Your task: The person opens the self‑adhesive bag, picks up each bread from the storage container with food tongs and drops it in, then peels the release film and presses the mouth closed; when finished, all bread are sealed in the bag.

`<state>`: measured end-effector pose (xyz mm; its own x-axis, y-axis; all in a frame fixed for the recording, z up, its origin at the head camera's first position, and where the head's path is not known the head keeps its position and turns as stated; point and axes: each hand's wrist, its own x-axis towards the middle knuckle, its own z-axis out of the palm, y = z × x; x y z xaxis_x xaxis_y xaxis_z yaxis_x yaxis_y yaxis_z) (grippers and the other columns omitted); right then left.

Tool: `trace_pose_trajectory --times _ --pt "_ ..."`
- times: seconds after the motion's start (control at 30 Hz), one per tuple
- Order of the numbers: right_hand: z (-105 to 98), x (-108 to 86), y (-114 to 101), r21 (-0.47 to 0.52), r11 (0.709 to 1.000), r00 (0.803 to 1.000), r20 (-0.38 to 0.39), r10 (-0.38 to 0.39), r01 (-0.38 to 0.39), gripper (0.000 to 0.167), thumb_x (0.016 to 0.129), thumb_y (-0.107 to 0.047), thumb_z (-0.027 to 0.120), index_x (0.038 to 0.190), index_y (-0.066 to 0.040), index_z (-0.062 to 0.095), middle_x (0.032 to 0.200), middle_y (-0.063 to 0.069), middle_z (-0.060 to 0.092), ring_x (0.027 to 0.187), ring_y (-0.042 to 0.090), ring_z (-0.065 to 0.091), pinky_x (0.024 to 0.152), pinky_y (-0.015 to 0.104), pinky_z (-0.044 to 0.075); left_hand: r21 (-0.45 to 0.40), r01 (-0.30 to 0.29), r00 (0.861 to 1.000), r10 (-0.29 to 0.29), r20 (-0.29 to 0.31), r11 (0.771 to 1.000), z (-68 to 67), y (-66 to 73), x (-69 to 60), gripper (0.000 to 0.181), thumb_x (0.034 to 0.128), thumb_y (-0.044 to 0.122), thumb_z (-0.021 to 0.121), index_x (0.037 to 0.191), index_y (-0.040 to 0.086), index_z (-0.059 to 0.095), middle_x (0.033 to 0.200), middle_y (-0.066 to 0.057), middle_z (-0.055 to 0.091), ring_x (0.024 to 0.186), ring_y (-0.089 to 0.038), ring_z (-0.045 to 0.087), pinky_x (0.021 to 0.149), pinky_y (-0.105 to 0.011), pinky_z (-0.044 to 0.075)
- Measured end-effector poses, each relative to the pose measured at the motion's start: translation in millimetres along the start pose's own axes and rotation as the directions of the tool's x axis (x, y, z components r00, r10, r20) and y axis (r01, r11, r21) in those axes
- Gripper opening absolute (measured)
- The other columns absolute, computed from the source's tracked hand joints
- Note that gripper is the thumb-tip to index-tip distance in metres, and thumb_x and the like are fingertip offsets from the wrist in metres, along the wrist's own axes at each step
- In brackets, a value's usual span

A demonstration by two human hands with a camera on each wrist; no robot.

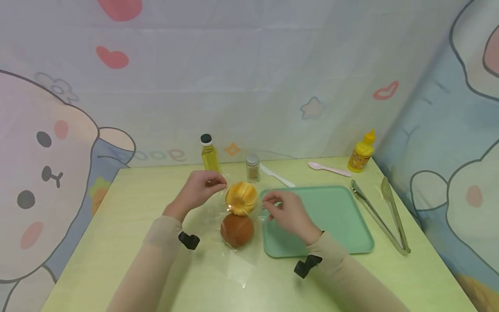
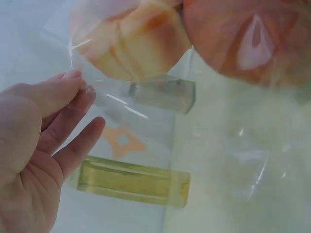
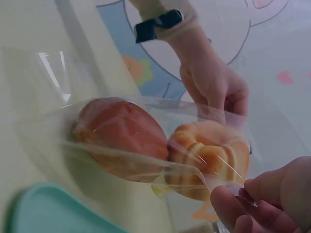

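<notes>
The left hand [image 1: 196, 189] pinches one side of a clear plastic bag [image 2: 114, 97], the right hand [image 1: 290, 212] the opposite side; with the bag as dial centre and twelve toward the cartoon-printed backdrop [image 1: 241, 65], they sit at ten and three. Beneath spreads a pale yellow-green table [image 1: 128, 208]. A mint-green tray [image 1: 323, 221] lies at three, with spread metal tongs [image 1: 394, 212] beyond it. Inside the bag, a round brown bun [image 1: 237, 231] lies at six, touching a fluted yellow bun [image 1: 241, 198] at twelve. A yellow squeeze bottle [image 1: 361, 154] stands at two, a dark-capped bottle of yellow liquid [image 1: 211, 159] at eleven, a silver-lidded spice jar [image 1: 253, 170] at twelve. A pink spoon [image 1: 331, 169] lies at two, a white knife [image 1: 278, 176] between one and two.
</notes>
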<state>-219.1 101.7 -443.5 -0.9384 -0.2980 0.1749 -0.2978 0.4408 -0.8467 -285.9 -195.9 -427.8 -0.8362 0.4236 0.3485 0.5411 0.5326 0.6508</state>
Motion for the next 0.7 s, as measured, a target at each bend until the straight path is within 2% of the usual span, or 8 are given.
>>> trace_pose_trajectory --times 0.1,0.3,0.4,0.5,0.57,0.63,0.7 --pt "-5.2 2.0 -4.5 -0.032 0.999 1.0 -0.01 -0.027 0.026 0.011 0.103 -0.011 0.067 0.108 -0.005 0.074 0.096 0.008 0.077 0.061 0.019 0.072 0.057 0.029 0.054 -0.014 -0.003 0.999 0.003 -0.036 1.0 -7.2 5.5 -8.8 0.003 0.094 0.007 0.08 0.097 0.007 0.08 0.093 -0.002 0.078 0.084 -0.016 0.074 0.078 -0.037 0.063" --pt "-14.2 4.8 -16.2 -0.044 0.994 0.995 -0.007 -0.1 0.1 0.009 0.104 -0.012 0.064 0.103 -0.012 0.073 0.098 0.008 0.075 0.061 0.023 0.071 0.057 0.032 0.054 -0.096 -0.059 0.989 0.045 -0.138 0.994 -16.6 13.7 -21.2 0.003 0.0957 0.008 0.078 0.099 0.009 0.079 0.093 -0.002 0.078 0.082 -0.016 0.076 0.079 -0.028 0.062" --pt "-17.3 7.0 -22.2 -0.043 0.991 0.992 -0.003 -0.128 0.128 0.01 0.105 -0.012 0.063 0.103 -0.015 0.072 0.1 0.007 0.074 0.06 0.016 0.07 0.057 0.031 0.053 -0.151 -0.134 0.968 0.097 -0.232 0.979 -18.3 15.0 -26.0 0.009 0.093 -0.001 0.078 0.098 0.007 0.08 0.093 -0.007 0.079 0.083 -0.016 0.077 0.079 -0.023 0.061" --pt "-19.1 9.3 -27.4 -0.042 0.987 0.988 -0.005 -0.155 0.155 0.011 0.105 -0.012 0.061 0.103 -0.016 0.071 0.101 0.007 0.074 0.06 0.011 0.069 0.055 0.03 0.051 -0.159 -0.229 0.93 0.168 -0.326 0.96 -20.0 14.7 -30.0 0.017 0.0873 -0.012 0.078 0.097 0.003 0.08 0.098 -0.014 0.079 0.086 -0.016 0.076 0.079 -0.02 0.06" --pt "-19.3 10.7 -30.2 -0.045 0.984 0.985 -0.007 -0.175 0.174 0.011 0.106 -0.013 0.06 0.103 -0.016 0.071 0.102 0.006 0.074 0.061 0.013 0.069 0.054 0.03 0.05 -0.162 -0.286 0.91 0.214 -0.356 0.945 -21.7 14.6 -32.2 0.022 0.0853 -0.018 0.076 0.097 0.0 0.08 0.104 -0.019 0.077 0.087 -0.017 0.076 0.079 -0.021 0.06" --pt "-19.2 11.8 -33.3 -0.041 0.98 0.981 -0.006 -0.194 0.193 0.012 0.106 -0.013 0.059 0.103 -0.016 0.07 0.102 0.004 0.073 0.063 0.019 0.071 0.054 0.03 0.049 -0.174 -0.32 0.902 0.243 -0.357 0.931 -23.6 14.6 -33.4 0.023 0.0849 -0.021 0.074 0.099 -0.003 0.079 0.108 -0.023 0.076 0.088 -0.019 0.076 0.079 -0.022 0.061" --pt "-18.7 13.0 -36.2 -0.044 0.976 0.977 -0.008 -0.215 0.215 0.012 0.106 -0.012 0.058 0.102 -0.016 0.069 0.102 0.003 0.073 0.063 0.023 0.072 0.054 0.03 0.05 -0.163 -0.323 0.905 0.254 -0.34 0.932 -26.1 15.0 -34.6 0.024 0.0865 -0.02 0.073 0.102 -0.002 0.079 0.108 -0.022 0.077 0.086 -0.017 0.076 0.079 -0.022 0.06"
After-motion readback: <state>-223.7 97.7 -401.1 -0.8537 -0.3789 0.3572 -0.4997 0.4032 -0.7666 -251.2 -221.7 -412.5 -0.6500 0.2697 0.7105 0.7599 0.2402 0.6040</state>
